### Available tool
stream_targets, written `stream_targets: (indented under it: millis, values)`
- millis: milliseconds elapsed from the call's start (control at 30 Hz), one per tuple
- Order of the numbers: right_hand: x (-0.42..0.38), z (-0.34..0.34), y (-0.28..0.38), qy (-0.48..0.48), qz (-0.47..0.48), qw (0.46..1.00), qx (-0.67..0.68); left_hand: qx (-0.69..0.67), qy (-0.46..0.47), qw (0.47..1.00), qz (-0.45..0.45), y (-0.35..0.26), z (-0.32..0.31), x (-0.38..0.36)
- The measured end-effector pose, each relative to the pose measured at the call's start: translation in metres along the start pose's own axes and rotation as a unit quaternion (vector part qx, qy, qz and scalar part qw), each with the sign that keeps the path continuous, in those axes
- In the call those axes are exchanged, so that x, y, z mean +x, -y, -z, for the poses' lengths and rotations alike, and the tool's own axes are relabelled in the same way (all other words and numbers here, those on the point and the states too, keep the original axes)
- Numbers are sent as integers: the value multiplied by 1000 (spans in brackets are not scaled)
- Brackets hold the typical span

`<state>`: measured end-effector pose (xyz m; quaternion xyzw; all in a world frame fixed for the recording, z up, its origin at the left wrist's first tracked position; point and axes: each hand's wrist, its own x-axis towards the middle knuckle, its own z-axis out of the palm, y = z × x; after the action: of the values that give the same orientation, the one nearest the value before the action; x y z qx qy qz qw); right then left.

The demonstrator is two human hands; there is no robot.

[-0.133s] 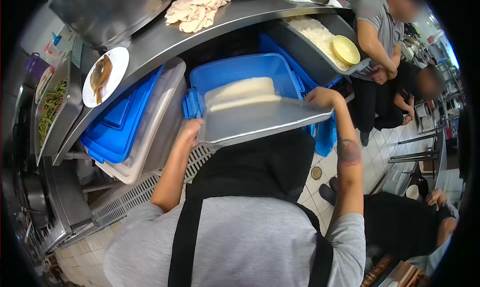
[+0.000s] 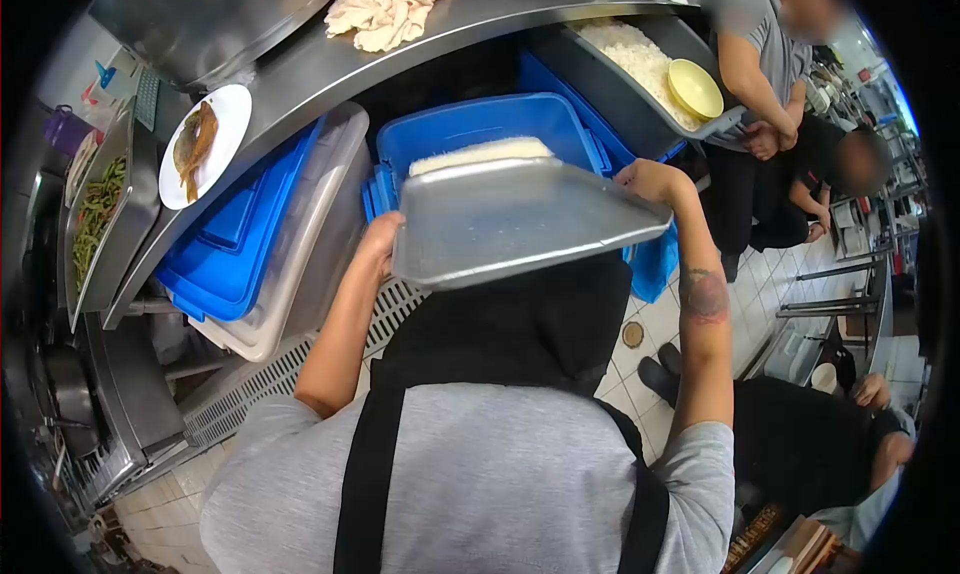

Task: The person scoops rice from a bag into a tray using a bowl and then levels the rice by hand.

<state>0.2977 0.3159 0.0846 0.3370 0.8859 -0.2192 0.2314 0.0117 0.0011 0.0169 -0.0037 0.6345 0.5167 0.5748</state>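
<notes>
Between my two hands is a wide, shallow metal tray (image 2: pixel 510 229), held tilted just above my apron. My left hand (image 2: pixel 380 242) is closed on its left edge, and my right hand (image 2: pixel 650 182) grips the far right corner. Beyond the tray stands a blue plastic bin (image 2: pixel 490 114). A white mass (image 2: pixel 480 156), its kind unclear, shows inside the bin as a narrow strip; the tray hides the rest of it from view.
Left of the bin lean a blue lid (image 2: pixel 225 264) and a pale tub (image 2: pixel 300 264). A plate (image 2: pixel 228 139) with a fish sits on the steel counter (image 2: pixel 310 79). To the right, a grey tub (image 2: pixel 560 59) holds rice and a yellow bowl (image 2: pixel 695 89). Co-workers (image 2: pixel 745 104) are at right.
The tray has tipped and shifted so that it covers more of the white mass in the bin. Both hands keep their hold.
</notes>
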Motion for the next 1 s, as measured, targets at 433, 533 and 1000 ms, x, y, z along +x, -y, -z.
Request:
stream_targets:
  millis: [433,533,1000]
  values:
    - [-44,-8,-15,-152,31,981,117,92,104,981,-135,-9,23,35]
    - [-32,-47,-19,-278,11,934,224,48,67,977,-197,-10,31,86]
    - [-77,-257,-124,-394,-205,624,643,257,-174,869,-386,-13,67,239]
